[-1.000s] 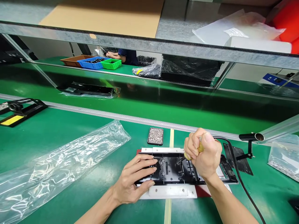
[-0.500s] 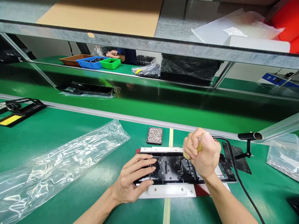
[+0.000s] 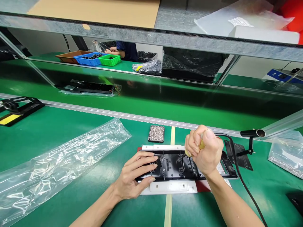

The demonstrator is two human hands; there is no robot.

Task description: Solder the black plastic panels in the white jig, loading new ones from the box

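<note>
A long black plastic housing point(image 3: 170, 164) with small posts and ribs lies in a white fixture point(image 3: 169, 186). My left hand point(image 3: 136, 175) rests on its left end, fingers spread. My right hand point(image 3: 204, 149) is wrapped round the yellow handle of a soldering iron point(image 3: 188, 153), with a black cord point(image 3: 239, 167) running off to the right. The iron's metal tip points down-left at the housing's middle, and I cannot tell whether it touches. Behind the fixture stands a small black dish point(image 3: 156, 134) full of tiny metal pieces.
A clear plastic bag point(image 3: 71, 164) covers much of the left bench. A black tube holder point(image 3: 252, 134) and a clear box of metal bits point(image 3: 286, 154) are at right. Overhead runs a metal shelf point(image 3: 132, 35). Beyond sit coloured bins point(image 3: 88, 58) and a co-worker point(image 3: 125, 50).
The whole view has shifted slightly, so the bench sits a little higher in the picture. Both hands keep nearly the same place on the housing and the soldering iron.
</note>
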